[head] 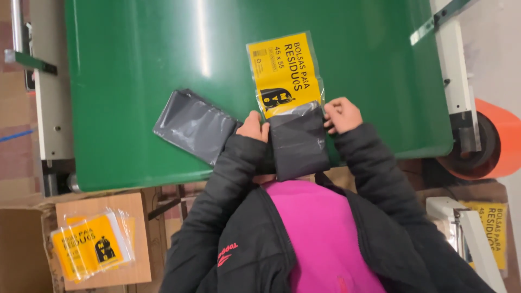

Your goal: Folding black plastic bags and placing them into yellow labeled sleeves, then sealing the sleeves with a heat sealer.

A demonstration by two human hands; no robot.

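Folded dark grey bag bundle [298, 142] sits at the near edge of the green table [135, 81], partly overhanging toward the person. Its far end is tucked into the open mouth of a clear sleeve with a yellow printed card [283, 73], which lies further in on the table.

Key relation: bundle and sleeve share one long axis, running from the near edge away toward the far edge, tilted slightly. The sleeve lies straight beyond the fingers, along that axis.

Left hand [253, 127] is on the bundle's left side, right hand [342, 115] on its right side, both right at the sleeve mouth. Fingers of both hands are curled and pinching there. Left appears to grip the bundle's edge; right appears to grip the sleeve's lip against the bundle. Exact contact is partly hidden by the knuckles, so which layer each one holds can't be told for sure. Hands are about equally near; the right sits a bit further in along the axis.

A second folded grey bundle [192, 125] lies loose on the table just left of the left hand, skewed, untouched.

Off the table, near-left: a stack of finished yellow packs [92, 247] on a wooden board [135, 271]. Orange roll [496, 141] beyond the right edge.
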